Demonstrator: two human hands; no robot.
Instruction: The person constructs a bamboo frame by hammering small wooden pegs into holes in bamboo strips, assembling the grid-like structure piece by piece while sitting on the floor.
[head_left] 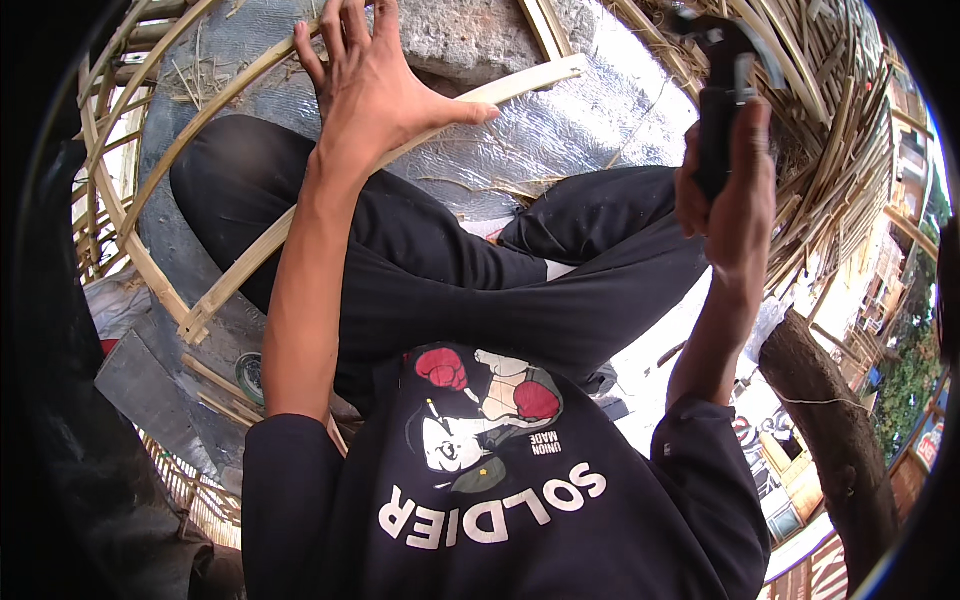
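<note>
My right hand (742, 185) is raised at the right, its fingers wrapped around the black handle of a hammer (718, 125). The hammer's head is smeared by motion. At the upper left my left hand (365, 90) has its fingers spread and its thumb stretched out to the right. The hand rests over a flat bamboo strip (245, 268) that runs slantwise across my knee. Its fingertips reach the top edge of the picture, near a curved bamboo strip (215, 105); what they touch there is partly hidden.
A rough stone block (465, 42) lies beyond my left hand on a silvery sheet (560, 130). Many split bamboo sticks (835, 150) are piled at the right, above a thick log (830, 430). A coil of wire (249, 376) sits by my left elbow.
</note>
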